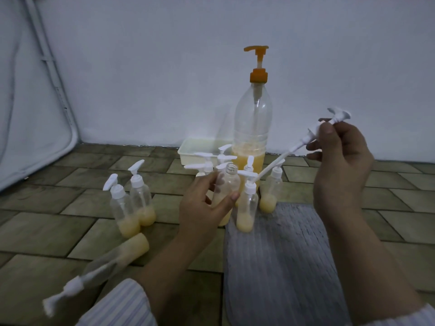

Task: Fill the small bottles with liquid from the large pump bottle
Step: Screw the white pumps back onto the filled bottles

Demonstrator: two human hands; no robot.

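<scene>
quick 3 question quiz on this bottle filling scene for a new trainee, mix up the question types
1. True or false: the small clear plastic bottle gripped by the left hand has its cap off.
2. What does the right hand pinch? A) the white pump cap with its long dip tube B) an orange funnel C) a grey cloth
3. Fill in: the tall clear bottle with the orange pump stands beside a pale ____ tray.

Key: 1 true; 2 A; 3 plastic

The tall clear glossy plastic pump bottle (pixel 253 128) has an orange plastic pump; small clear plastic bottles (pixel 141 198) carry white caps; grey ribbed cloth mat (pixel 282 255); matt stone-tiled floor (pixel 47 231).
</scene>
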